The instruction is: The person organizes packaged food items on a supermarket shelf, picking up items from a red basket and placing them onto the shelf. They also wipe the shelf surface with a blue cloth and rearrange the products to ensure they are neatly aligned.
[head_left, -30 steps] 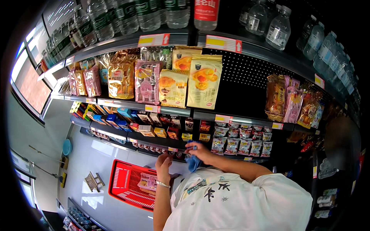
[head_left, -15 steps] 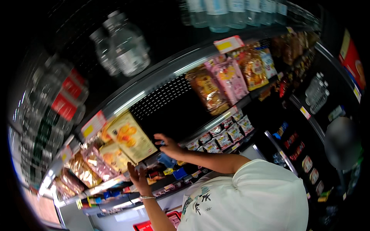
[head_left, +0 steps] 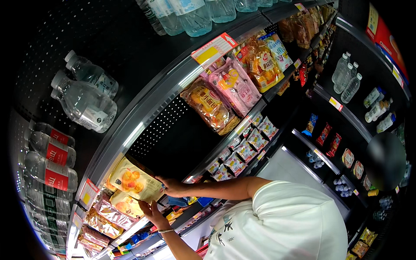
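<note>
Pale yellow, the large bag [head_left: 133, 178] stands on the middle shelf [head_left: 221, 146], near its front edge and left of the perforated back panel [head_left: 161, 123]. Its long axis runs across that front edge, top end toward the shelf above, base toward the person, printed front facing out. It overlaps a smaller cream bag [head_left: 125, 205] just beside it, so part of that one is hidden.

The right hand [head_left: 172, 187] is at the large bag's right side, close to the base; some of its fingers are out of sight, and I cannot tell whether they grip. The left hand [head_left: 152, 212] has its fingertips by the bag's lower edge; from here they seem to touch it, though I cannot tell if they are closed on anything.

Under the right forearm, a blue item [head_left: 178, 202] is too covered to make out. The pale-blue-labelled bottles [head_left: 188, 17] overhead are cut off at the top, and only a sliver of something red [head_left: 202, 250] shows past the left forearm.
</note>
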